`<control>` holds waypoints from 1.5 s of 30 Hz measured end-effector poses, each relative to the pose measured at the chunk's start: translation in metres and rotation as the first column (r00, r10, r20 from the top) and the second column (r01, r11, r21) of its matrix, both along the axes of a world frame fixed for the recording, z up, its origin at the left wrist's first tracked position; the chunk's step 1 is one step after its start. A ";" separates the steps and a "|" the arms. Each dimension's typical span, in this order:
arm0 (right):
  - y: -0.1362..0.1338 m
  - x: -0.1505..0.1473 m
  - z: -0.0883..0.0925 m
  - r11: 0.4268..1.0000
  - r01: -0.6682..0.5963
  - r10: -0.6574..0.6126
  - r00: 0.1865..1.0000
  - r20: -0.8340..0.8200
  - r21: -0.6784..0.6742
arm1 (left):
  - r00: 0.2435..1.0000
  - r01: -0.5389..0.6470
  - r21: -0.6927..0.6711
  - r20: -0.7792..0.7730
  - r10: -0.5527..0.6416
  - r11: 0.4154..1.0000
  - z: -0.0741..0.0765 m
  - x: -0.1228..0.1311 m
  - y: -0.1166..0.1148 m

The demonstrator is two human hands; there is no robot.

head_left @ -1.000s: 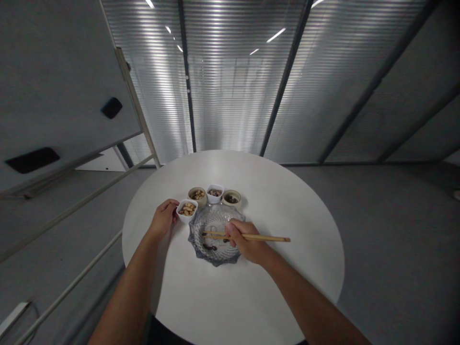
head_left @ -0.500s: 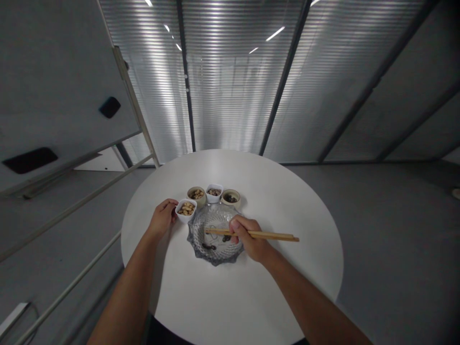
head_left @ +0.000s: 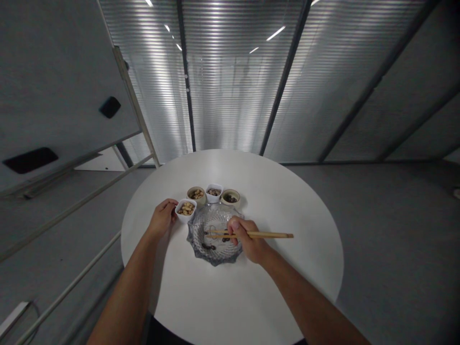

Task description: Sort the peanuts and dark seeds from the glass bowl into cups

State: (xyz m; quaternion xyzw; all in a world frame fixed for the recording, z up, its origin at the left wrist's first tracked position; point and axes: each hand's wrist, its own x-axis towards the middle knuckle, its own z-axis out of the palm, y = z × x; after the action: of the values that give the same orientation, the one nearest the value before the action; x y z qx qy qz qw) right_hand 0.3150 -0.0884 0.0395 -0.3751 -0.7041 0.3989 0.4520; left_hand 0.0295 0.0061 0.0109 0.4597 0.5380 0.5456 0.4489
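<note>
A pair of wooden chopsticks (head_left: 271, 235) is gripped in my right hand (head_left: 247, 237), above the right side of a scalloped clear glass plate (head_left: 199, 251). Their tips point left and stand slightly apart, close to a small dark piece (head_left: 206, 233). More dark pieces (head_left: 208, 247) lie on the plate, some partly behind the sticks. My left hand (head_left: 164, 218) has its curled fingers against the left side of a small white bowl (head_left: 184, 218) of pale nuts, which stands at the plate's upper left edge.
Behind the plate stand a beige bowl (head_left: 196, 190) of brownish nuts, a white bowl (head_left: 214, 187) of striped seeds and another beige bowl (head_left: 232, 196) with dark pieces. All rest on a round white table (head_left: 251, 297). A whiteboard frame (head_left: 136, 105) stands at the left.
The chopstick tips have parted, and a small dark piece now shows on the plate beside them. My right hand has shifted slightly left. My left hand stays at the white bowl.
</note>
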 end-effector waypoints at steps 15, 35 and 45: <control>-0.002 -0.005 0.006 0.995 0.093 -0.100 0.970 0.223 0.043 | 1.000 0.000 0.012 -0.003 0.000 1.000 -0.002 0.000 0.001; 0.002 0.009 0.010 0.955 0.242 -0.249 0.968 0.017 0.171 | 1.000 -0.002 0.004 -0.006 0.002 1.000 -0.001 0.000 0.001; 0.017 0.033 0.017 0.806 0.545 -0.503 0.837 -0.216 0.233 | 1.000 -0.002 0.015 -0.010 0.003 1.000 -0.004 -0.002 0.003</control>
State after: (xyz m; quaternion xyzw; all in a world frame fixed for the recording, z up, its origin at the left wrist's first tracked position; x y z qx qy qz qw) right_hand 0.3480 -0.0718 0.0569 -0.4563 -0.5883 0.1787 0.6432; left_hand 0.0280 0.0090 0.0066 0.4652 0.5368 0.5478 0.4420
